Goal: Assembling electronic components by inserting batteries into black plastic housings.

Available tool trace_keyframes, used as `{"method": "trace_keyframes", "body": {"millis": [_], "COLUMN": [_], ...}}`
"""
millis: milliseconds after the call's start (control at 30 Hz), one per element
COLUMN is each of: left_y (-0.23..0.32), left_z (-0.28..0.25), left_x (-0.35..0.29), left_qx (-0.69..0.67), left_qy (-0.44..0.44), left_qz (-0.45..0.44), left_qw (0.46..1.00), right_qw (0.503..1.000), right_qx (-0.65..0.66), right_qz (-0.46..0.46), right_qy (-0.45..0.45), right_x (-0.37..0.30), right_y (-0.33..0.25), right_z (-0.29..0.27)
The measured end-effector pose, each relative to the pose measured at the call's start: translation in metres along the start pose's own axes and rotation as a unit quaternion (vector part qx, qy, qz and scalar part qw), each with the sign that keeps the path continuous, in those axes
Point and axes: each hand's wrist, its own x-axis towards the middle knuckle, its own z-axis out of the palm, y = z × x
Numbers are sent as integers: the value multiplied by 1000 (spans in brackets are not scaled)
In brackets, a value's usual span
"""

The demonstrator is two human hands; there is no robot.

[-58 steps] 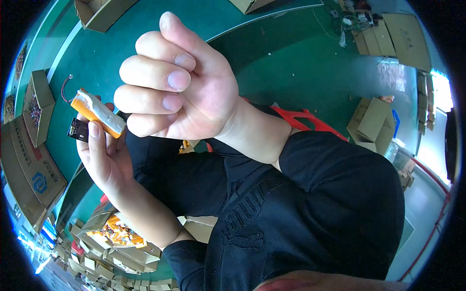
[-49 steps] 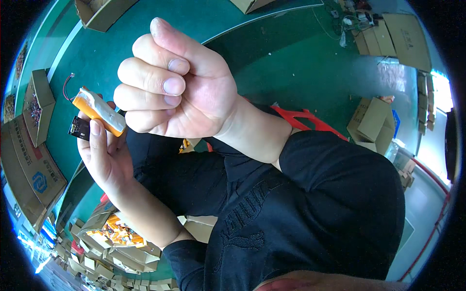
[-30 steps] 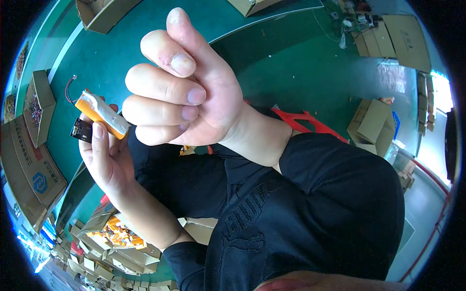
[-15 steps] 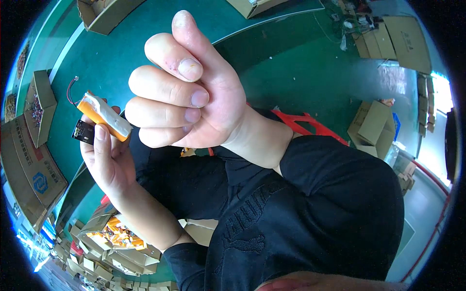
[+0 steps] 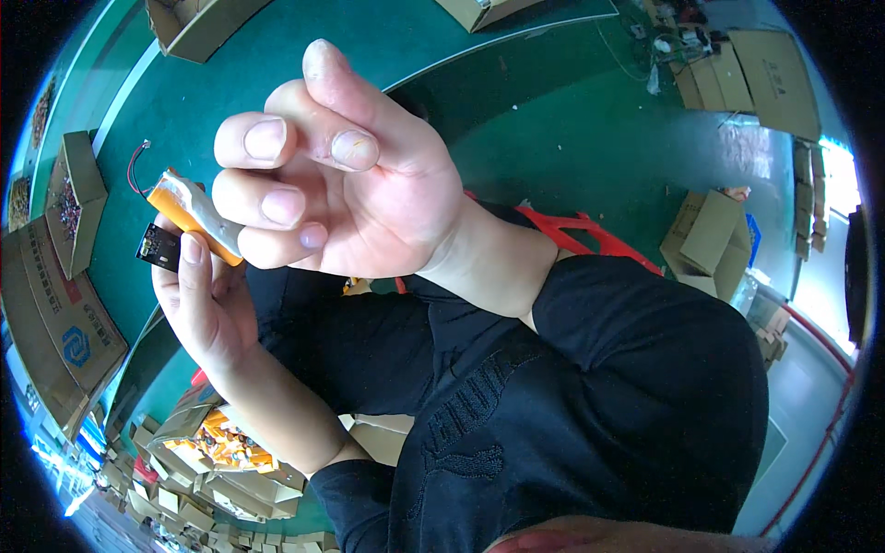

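Observation:
On the left, my left hand (image 5: pixel 210 309) pinches a small black circuit board (image 5: pixel 159 248) and an orange battery pack (image 5: pixel 175 205) together. White material coats one side of the pack, and thin wires (image 5: pixel 133 175) rise from its upper end to a small connector. My right hand (image 5: pixel 369 180) is raised in the middle with the palm showing. Its fingers are loosely bent and apart, with nothing between them. The fingertips come in front of the lower end of the pack; whether they touch it I cannot tell.
A carton of orange packs (image 5: pixel 226 442) stands at lower left. Cardboard boxes (image 5: pixel 78 207) line the left side, and an open carton (image 5: pixel 708 241) stands at right. A red plastic frame (image 5: pixel 590 238) lies behind my right forearm, over the green surface (image 5: pixel 553 120).
My right hand has loosened from a curled fist, its fingers spreading apart and shifting slightly left. The left hand still holds the pack and board, almost unmoved.

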Motion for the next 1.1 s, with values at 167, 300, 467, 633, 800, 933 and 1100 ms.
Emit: {"method": "trace_keyframes", "body": {"millis": [167,300,467,633,800,933,1100], "left_y": [0,-1,-1,-2,-3,-4,-2], "left_z": [-2,-4,5,0,1,0,-3], "left_x": [-1,0,0,1,1,1,2], "left_qx": [17,12,18,6,1,11,-8], "left_qy": [7,0,20,13,9,24,-17], "left_qz": [0,2,5,5,6,7,6], "left_qw": [1000,1000,1000,1000,1000,1000,1000], "right_qw": [998,997,996,996,997,997,996], "right_qx": [30,32,34,47,53,58,67], "right_qz": [11,9,13,16,11,14,22], "right_qy": [-49,-64,-80,-68,-49,-55,-61], "right_x": [2,2,2,0,0,2,4], "right_y": [0,0,1,1,0,1,3], "right_z": [-6,-9,-14,-7,-3,-8,-16]}}
